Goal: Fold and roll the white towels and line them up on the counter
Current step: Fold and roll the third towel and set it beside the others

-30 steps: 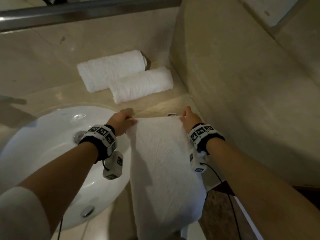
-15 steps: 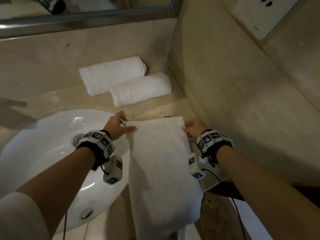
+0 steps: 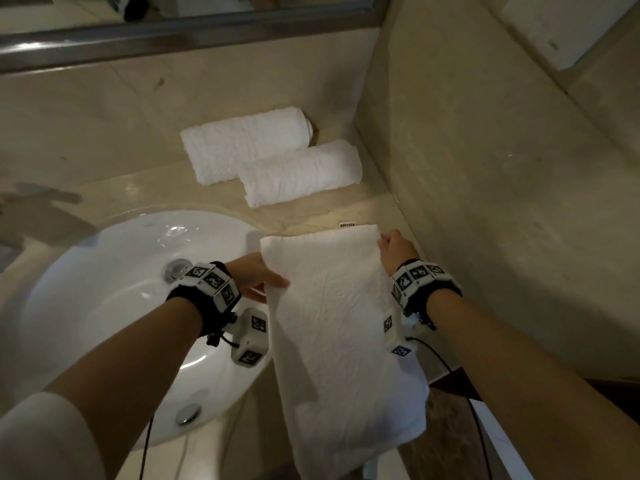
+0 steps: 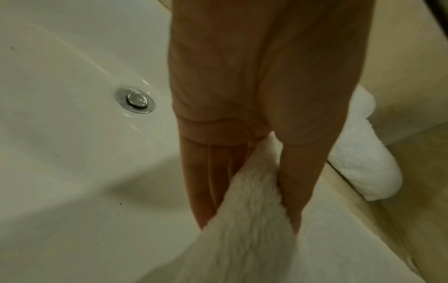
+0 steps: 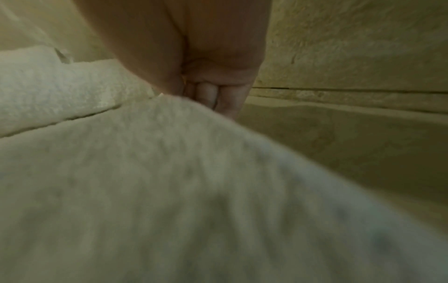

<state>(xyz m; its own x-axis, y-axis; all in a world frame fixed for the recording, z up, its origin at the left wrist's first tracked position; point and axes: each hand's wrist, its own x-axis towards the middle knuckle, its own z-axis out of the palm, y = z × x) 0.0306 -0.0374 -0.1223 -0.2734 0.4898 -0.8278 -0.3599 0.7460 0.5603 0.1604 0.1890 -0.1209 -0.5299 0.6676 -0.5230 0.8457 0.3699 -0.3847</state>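
Hands drawn nearer, sink beside, rolled towels beyond

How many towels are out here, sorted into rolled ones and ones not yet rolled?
Rolled towels: 2, the far rolled towel and the near rolled towel, side by side on the counter.
Unrolled towels: 1, the flat towel, held by the left hand and right hand.
Total: 3 towels.

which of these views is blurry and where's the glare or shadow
Head view: fairly sharp, dim warm light, bright glints on the sink bowl, arm shadow across the flat towel, wide-angle bending of the wall lines. Left wrist view: left hand and towel edge soft, drain clear. Right wrist view: blurriest, the close towel a smear, right hand dim.
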